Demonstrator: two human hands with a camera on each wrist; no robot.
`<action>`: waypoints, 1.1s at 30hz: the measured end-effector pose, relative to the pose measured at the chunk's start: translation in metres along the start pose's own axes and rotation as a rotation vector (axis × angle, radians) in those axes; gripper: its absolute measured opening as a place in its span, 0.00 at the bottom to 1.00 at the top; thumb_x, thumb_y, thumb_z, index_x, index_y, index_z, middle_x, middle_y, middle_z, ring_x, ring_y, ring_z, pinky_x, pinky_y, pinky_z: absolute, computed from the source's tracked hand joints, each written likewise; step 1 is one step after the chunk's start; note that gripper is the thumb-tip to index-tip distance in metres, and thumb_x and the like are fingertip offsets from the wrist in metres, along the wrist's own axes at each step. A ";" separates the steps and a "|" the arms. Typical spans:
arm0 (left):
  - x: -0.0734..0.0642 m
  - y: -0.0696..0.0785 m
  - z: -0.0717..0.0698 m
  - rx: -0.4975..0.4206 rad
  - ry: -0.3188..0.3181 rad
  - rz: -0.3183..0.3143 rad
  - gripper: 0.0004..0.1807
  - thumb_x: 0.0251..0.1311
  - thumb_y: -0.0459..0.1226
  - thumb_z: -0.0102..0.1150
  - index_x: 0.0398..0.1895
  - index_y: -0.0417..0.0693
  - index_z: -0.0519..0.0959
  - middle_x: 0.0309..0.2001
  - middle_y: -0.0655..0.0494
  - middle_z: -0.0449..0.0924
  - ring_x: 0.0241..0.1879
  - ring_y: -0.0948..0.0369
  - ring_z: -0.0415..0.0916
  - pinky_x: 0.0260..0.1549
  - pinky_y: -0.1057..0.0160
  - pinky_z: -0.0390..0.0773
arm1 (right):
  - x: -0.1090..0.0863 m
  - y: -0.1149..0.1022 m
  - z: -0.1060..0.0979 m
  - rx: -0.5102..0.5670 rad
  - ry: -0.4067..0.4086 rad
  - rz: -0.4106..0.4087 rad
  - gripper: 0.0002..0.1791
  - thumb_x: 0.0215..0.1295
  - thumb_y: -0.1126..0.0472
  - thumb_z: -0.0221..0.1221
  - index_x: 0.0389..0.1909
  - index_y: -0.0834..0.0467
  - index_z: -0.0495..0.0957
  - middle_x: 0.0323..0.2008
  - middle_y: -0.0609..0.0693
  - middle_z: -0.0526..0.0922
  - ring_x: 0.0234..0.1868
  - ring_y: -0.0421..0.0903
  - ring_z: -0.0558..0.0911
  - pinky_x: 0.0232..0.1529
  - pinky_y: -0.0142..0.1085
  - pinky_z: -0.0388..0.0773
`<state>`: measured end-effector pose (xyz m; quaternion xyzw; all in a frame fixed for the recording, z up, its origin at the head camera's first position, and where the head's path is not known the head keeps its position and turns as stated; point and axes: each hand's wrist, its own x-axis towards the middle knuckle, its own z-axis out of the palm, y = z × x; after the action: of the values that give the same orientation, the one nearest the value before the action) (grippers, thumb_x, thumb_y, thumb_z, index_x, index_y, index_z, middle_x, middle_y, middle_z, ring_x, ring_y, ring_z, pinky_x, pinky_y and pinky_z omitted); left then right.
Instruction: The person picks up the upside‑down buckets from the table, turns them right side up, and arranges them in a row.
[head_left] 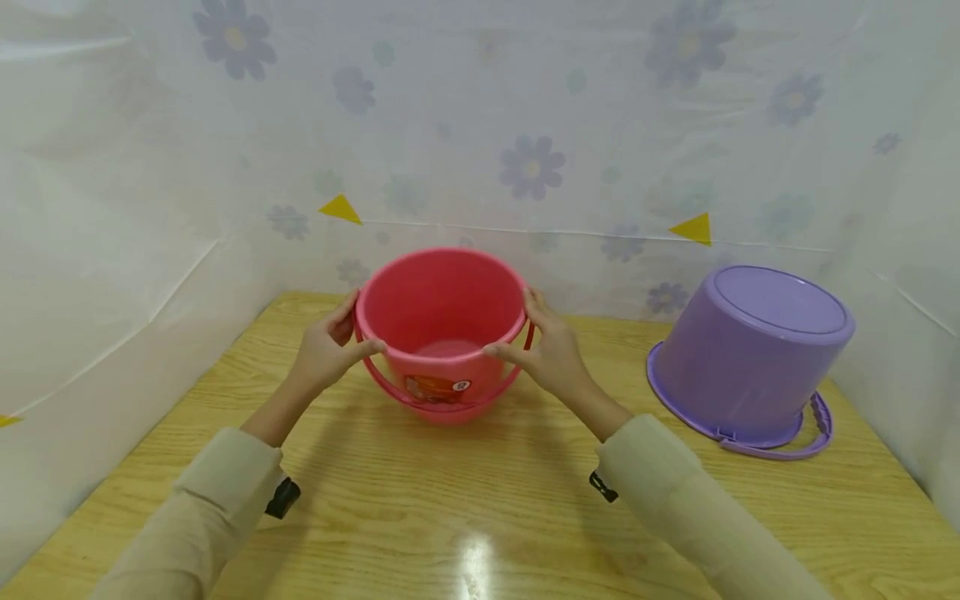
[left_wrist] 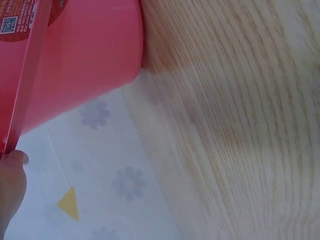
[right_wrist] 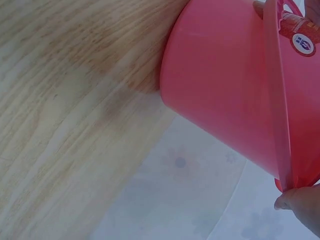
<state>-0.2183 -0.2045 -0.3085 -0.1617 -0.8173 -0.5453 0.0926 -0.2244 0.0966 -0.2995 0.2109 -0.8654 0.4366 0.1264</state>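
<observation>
A red bucket [head_left: 480,371] stands upright, mouth up, in the middle of the wooden table. Its curved handle [head_left: 393,393] hangs down across the front, below a printed label [head_left: 431,387]. On the left side, my left hand [head_left: 324,350] grips the rim, thumb over the front edge and fingers along the outside. Opposite it, my right hand [head_left: 553,348] holds the rim the same way. The right wrist view shows fingers of the right hand [right_wrist: 302,206] at the rim; in the left wrist view, a fingertip [left_wrist: 12,180] meets the rim's edge.
To the right, a purple bucket [head_left: 738,367] sits upside down on the table [head_left: 420,517], its handle [head_left: 795,454] lying out to the front right. A flowered white sheet [head_left: 465,125] hangs behind the table, with yellow triangles [head_left: 693,228] on it. More white sheeting flanks both sides.
</observation>
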 end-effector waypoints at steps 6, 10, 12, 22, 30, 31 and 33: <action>0.003 -0.002 -0.002 -0.050 0.006 -0.017 0.45 0.55 0.32 0.62 0.71 0.37 0.46 0.72 0.45 0.47 0.70 0.52 0.50 0.59 0.69 0.64 | 0.008 0.001 0.002 -0.006 -0.021 0.021 0.53 0.49 0.50 0.68 0.70 0.65 0.49 0.71 0.60 0.50 0.73 0.54 0.51 0.67 0.48 0.60; 0.006 -0.004 -0.003 -0.077 0.007 -0.004 0.44 0.56 0.31 0.61 0.71 0.35 0.46 0.72 0.44 0.46 0.70 0.50 0.50 0.54 0.78 0.66 | 0.013 0.001 0.002 -0.004 -0.032 0.030 0.53 0.50 0.49 0.68 0.70 0.64 0.49 0.72 0.59 0.50 0.73 0.53 0.51 0.68 0.48 0.59; 0.007 -0.006 -0.004 -0.073 0.010 -0.009 0.44 0.56 0.32 0.61 0.71 0.36 0.46 0.72 0.44 0.46 0.70 0.50 0.51 0.52 0.80 0.67 | 0.015 0.001 0.003 -0.005 -0.036 0.026 0.53 0.51 0.49 0.67 0.70 0.64 0.48 0.72 0.59 0.50 0.73 0.53 0.51 0.68 0.47 0.59; 0.013 -0.008 -0.006 -0.083 0.036 -0.047 0.44 0.57 0.33 0.61 0.71 0.37 0.46 0.72 0.45 0.48 0.69 0.51 0.53 0.52 0.79 0.68 | 0.024 0.007 0.007 -0.004 -0.050 0.013 0.55 0.49 0.41 0.64 0.70 0.65 0.48 0.71 0.60 0.50 0.73 0.53 0.51 0.68 0.46 0.59; 0.018 -0.010 -0.006 -0.050 0.045 -0.062 0.45 0.58 0.37 0.61 0.71 0.37 0.45 0.72 0.46 0.47 0.71 0.54 0.49 0.57 0.73 0.64 | 0.032 0.010 0.006 -0.005 -0.089 0.027 0.61 0.44 0.31 0.58 0.71 0.65 0.45 0.72 0.60 0.47 0.73 0.53 0.49 0.69 0.46 0.56; 0.018 -0.010 -0.006 -0.040 0.047 -0.064 0.45 0.58 0.38 0.61 0.71 0.37 0.45 0.72 0.46 0.47 0.71 0.55 0.49 0.58 0.72 0.64 | 0.033 0.010 0.005 -0.010 -0.092 0.031 0.61 0.45 0.32 0.58 0.71 0.65 0.45 0.72 0.60 0.47 0.73 0.53 0.48 0.69 0.46 0.56; 0.019 -0.010 -0.006 -0.021 0.050 -0.065 0.44 0.58 0.39 0.61 0.71 0.38 0.45 0.72 0.47 0.47 0.71 0.55 0.48 0.60 0.70 0.62 | 0.034 0.009 0.005 -0.030 -0.094 0.034 0.59 0.48 0.33 0.58 0.71 0.66 0.44 0.72 0.60 0.47 0.73 0.54 0.48 0.69 0.46 0.56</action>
<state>-0.2399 -0.2105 -0.3085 -0.1224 -0.8139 -0.5602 0.0936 -0.2587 0.0884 -0.2947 0.2145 -0.8804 0.4151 0.0813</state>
